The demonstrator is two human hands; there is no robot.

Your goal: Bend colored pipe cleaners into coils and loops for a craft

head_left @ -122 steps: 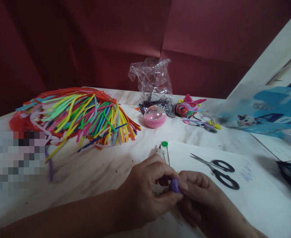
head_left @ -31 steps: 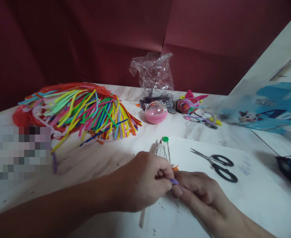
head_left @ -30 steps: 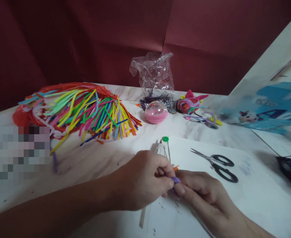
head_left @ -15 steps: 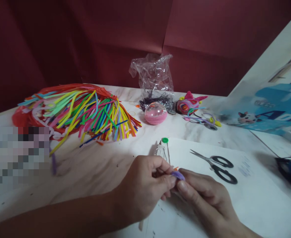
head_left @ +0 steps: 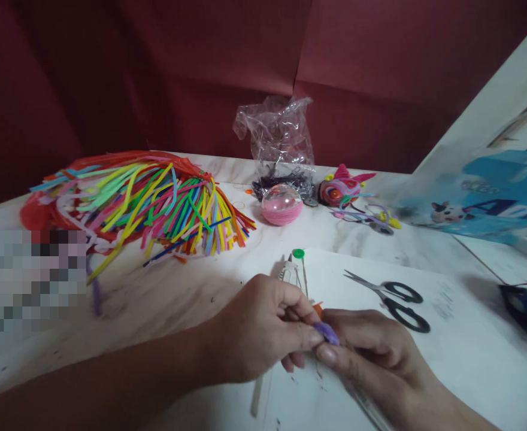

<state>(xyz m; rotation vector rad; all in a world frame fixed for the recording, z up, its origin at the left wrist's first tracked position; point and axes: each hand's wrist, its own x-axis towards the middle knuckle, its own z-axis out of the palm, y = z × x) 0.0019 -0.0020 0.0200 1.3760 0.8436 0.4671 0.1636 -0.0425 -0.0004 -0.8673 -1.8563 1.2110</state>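
My left hand and my right hand meet low in the middle of the view, over a white sheet of paper. Both pinch a small purple pipe-cleaner piece between thumbs and fingertips. A bit of orange shows just behind the fingers. A clear stick-like thing runs down under my right hand; what it is I cannot make out.
A heap of coloured pipe cleaners lies at the left. Black-handled scissors rest on the paper. Behind are a pink ball in a clear shell, a crumpled plastic bag, a pipe-cleaner figure and a green-headed pin.
Both hands stay together on the purple piece and shift it slightly between the fingertips. It was a rounder coil four seconds ago and now looks flatter and longer.
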